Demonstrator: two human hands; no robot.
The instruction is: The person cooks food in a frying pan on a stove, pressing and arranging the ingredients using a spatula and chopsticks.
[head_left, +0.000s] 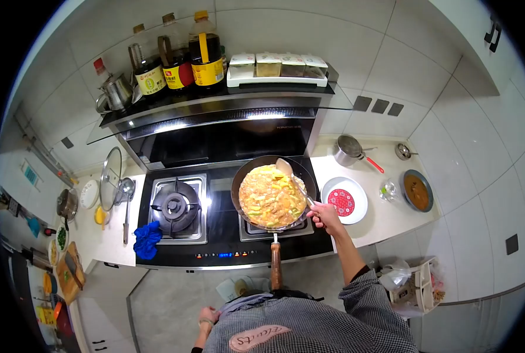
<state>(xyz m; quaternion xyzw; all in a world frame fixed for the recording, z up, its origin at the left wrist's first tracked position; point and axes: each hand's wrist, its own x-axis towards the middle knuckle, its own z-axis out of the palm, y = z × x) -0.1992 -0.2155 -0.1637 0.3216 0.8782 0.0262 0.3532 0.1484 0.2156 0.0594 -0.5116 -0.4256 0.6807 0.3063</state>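
Note:
My right hand (326, 216) is wrapped round the handle of a spatula (285, 167), whose blade rests at the upper right of the food. A dark wok (237, 176) sits over the right burner, filled with a chunky yellow and orange-brown mixture (268, 197). Its wooden handle (276, 265) points toward my body, and neither hand is on it. My left hand (208, 315) hangs low beside my apron, away from the stove, with its fingers loosely curled and nothing visible in them.
Right of the wok are a white plate (359, 213) with a red patterned centre, a saucepan (348, 152) and a bowl of brown sauce (416, 187). A blue cloth (147, 240) lies by the left burner (175, 204). A glass lid (110, 176) and ladle (126, 215) are farther left.

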